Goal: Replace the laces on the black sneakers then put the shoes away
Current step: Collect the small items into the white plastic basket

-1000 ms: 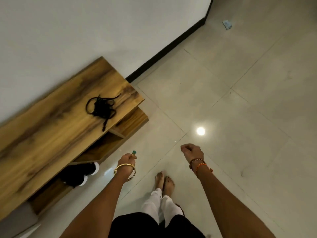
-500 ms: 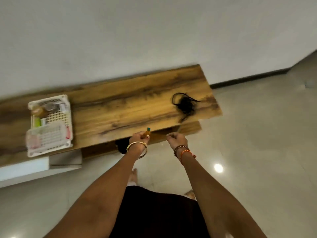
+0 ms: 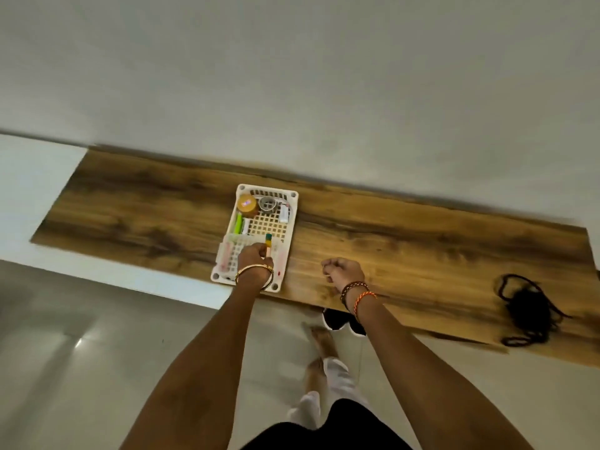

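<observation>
1. Sneakers (image 3: 339, 320): black pair with white soles, toes peeking out from under the wooden shelf top (image 3: 406, 254), so seemingly already stowed below.
2. Black laces (image 3: 527, 311) lie bunched at the top's right end, well apart from both hands; likely the removed pair, set aside.
3. Left hand (image 3: 255, 254) pinches a small green-and-orange item (image 3: 268, 243) over the white basket (image 3: 293, 198), probably returning it.
4. Right hand (image 3: 342, 271) is clenched, hovering over the top; no visible contents.
5. Basket holds jars, pens.
</observation>
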